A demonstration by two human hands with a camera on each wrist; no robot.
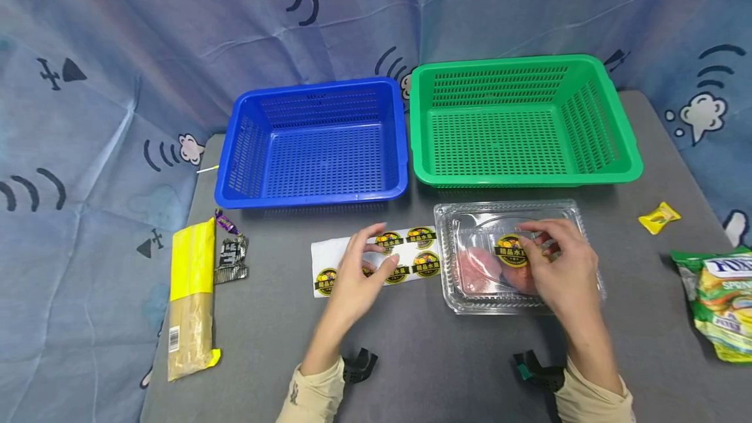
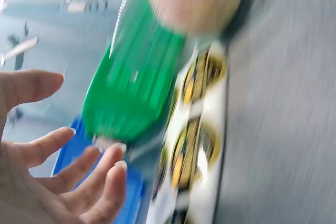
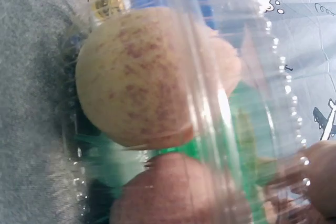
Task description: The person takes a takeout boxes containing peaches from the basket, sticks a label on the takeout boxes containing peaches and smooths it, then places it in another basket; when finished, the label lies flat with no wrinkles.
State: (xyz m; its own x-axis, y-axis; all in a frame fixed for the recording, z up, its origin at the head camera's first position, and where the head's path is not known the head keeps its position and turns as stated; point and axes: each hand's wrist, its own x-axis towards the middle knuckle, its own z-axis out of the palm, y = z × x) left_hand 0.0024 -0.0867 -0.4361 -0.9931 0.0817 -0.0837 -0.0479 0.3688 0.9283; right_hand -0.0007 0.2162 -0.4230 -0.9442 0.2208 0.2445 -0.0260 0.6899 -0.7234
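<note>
See at four o'clock in the head view a clear, ridge-rimmed box (image 1: 499, 309) of pinkish fruits (image 1: 478, 271); over the box, a round black-and-gold label (image 1: 510, 251) pinched in the right hand (image 1: 561, 266); at nine o'clock of the box, a label sheet (image 1: 333, 252) under the left hand (image 1: 358, 276) with fingers parted; see brown-mottled fruit skin only in the right wrist view

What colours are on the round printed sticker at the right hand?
Round printed sticker: mainly black and yellow, clearest in the head view.
</note>
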